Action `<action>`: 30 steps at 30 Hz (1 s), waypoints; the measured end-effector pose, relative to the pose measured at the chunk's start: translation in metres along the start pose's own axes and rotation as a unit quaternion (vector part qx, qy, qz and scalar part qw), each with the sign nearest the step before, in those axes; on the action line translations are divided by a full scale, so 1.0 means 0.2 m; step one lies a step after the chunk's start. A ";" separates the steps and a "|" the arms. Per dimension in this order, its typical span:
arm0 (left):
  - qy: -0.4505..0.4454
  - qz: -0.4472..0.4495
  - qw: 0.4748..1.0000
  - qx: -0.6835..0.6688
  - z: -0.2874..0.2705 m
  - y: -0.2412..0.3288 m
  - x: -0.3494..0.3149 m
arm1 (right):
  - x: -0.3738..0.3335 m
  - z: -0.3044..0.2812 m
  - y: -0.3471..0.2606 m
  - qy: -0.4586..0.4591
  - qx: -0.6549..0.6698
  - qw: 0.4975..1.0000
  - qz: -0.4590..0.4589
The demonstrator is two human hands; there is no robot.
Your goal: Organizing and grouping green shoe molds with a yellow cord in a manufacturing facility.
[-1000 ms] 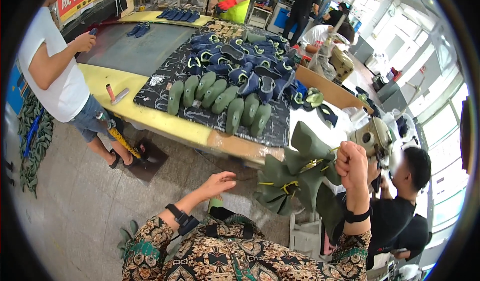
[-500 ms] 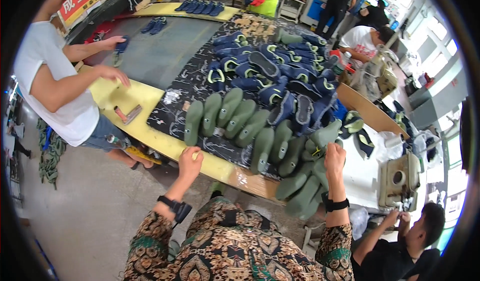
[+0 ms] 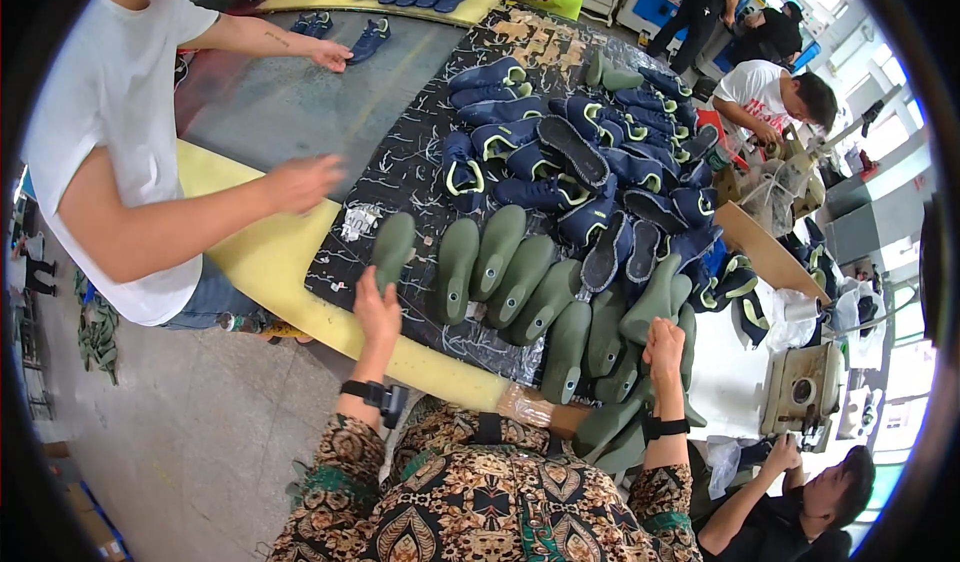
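Green shoe lasts lie in a row along the near side of a black work surface. My left hand [image 3: 377,307] is closed about the lower end of the leftmost last [image 3: 394,247], which stands a little apart from the neighbouring last [image 3: 458,272]. Further right, my right hand [image 3: 663,348] makes a fist just below another green last [image 3: 652,297] lying on the heap. What its fingers hold, if anything, is hidden. More lasts [image 3: 607,425] lie beside my right wrist at the near edge.
Dark blue shoes [image 3: 575,152] with lime linings pile up beyond the lasts. At left, a person in a white shirt [image 3: 125,162] reaches over the yellow table edge [image 3: 270,272] and a grey surface [image 3: 240,112]. Another person [image 3: 800,512] sits at lower right. A machine [image 3: 803,387] stands near them.
My left hand has moved up from the table edge onto the leftmost last. My right fist is slightly lower. The person at left leans in, and a blue shoe now stands near their far hand.
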State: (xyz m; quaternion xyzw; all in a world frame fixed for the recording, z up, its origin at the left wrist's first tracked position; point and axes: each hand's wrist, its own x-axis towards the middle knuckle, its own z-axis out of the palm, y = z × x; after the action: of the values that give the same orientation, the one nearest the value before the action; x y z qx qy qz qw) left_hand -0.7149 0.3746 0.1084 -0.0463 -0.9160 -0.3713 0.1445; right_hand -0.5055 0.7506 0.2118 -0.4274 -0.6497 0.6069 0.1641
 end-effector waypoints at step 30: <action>-0.118 0.082 0.972 0.187 0.05 0.37 -0.15 | 0.07 -0.04 0.02 -0.128 0.028 0.991 0.000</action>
State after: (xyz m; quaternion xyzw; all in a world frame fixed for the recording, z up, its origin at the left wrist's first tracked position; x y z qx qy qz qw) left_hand -0.6749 0.4345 0.1422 -0.1368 -0.9728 -0.1727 0.0712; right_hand -0.5058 0.7664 0.2050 -0.3416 -0.6480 0.6746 0.0915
